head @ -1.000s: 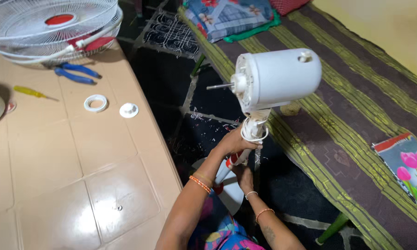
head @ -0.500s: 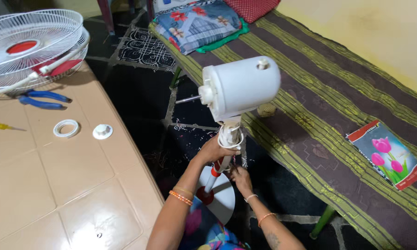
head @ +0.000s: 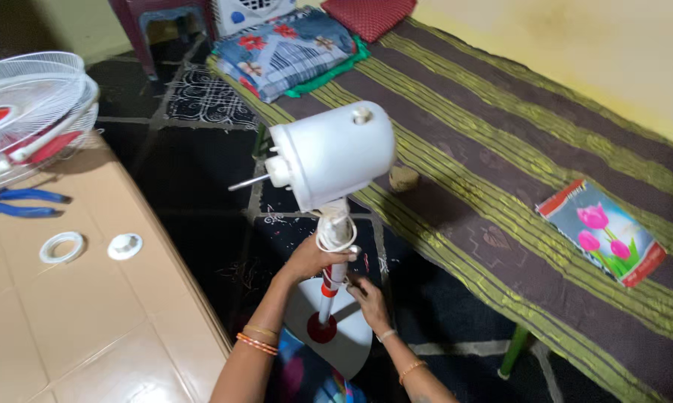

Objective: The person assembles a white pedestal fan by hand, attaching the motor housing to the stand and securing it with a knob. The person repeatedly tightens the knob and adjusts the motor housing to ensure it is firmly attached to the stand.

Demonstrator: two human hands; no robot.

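- Left hand: clenched around the fan stand pole just below the coiled white cord, centre of frame.
- Right hand: fingers at the pole's right side; grasp cannot be determined.
- Motor housing: atop the pole, shaft pointing left.
- Fan guards: upper left, on the beige table.

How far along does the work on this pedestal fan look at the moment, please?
Done: the grilles, a white ring and a cap lie on the table; the motor shaft is bare. In hand: left hand grips the pole, right hand beside it. Left: everything stays apart.
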